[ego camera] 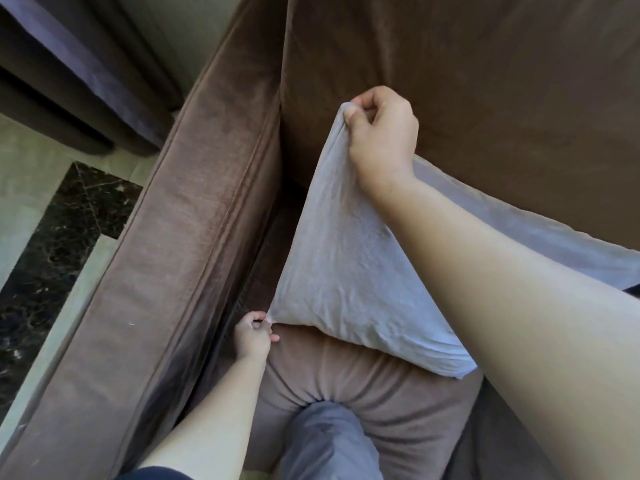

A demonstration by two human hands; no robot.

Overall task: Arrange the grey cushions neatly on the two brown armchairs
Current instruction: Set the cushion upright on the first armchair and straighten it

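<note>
Grey fabric cushion (346, 271) half-placed on brown velvet armchair (194, 237)
Left hand (254, 336) pinches its lower corner, right hand (381, 133) grips the top; the rest of the task lies out of view

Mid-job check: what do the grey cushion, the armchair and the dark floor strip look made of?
The grey cushion looks like soft matte cloth, perhaps cotton jersey: fine wrinkles, limp corners. The armchair seems velvet or suede-like: short nap with light and dark brush marks. The dark floor strip is probably polished marble: pale veins, slight sheen.
</note>
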